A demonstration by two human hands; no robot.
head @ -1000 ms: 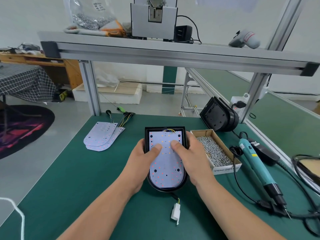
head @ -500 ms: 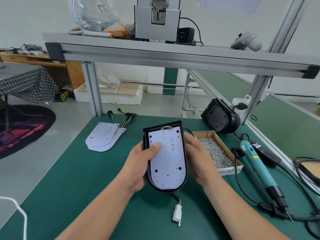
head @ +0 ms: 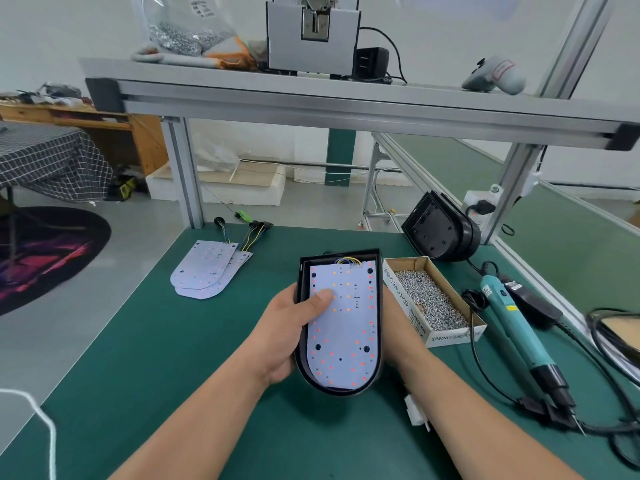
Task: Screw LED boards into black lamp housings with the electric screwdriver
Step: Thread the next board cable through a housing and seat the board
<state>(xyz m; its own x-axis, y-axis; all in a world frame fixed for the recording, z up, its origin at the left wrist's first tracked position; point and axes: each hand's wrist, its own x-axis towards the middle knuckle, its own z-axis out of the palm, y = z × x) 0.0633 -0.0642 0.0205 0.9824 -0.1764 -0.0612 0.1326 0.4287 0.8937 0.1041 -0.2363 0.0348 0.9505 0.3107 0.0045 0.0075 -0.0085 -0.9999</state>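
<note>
A black lamp housing (head: 302, 362) is lifted off the green mat and tilted toward me, with a white LED board (head: 346, 337) lying inside it. My left hand (head: 289, 327) grips the housing's left side, thumb pressed on the board. My right hand (head: 398, 327) holds the right side and is mostly hidden behind the housing. The teal electric screwdriver (head: 516, 327) lies on the mat to the right, untouched. A white connector (head: 417, 412) hangs from the housing's wire.
An open cardboard box of screws (head: 429, 299) sits just right of the housing. Spare LED boards (head: 207, 271) with wires lie at the back left. Another black housing (head: 440, 230) stands at the back right. Cables trail along the right edge.
Both hands have lifted the housing off the mat and tilted it up. My right hand slid from the board's face to the housing's right side; the left thumb stays on the board.
</note>
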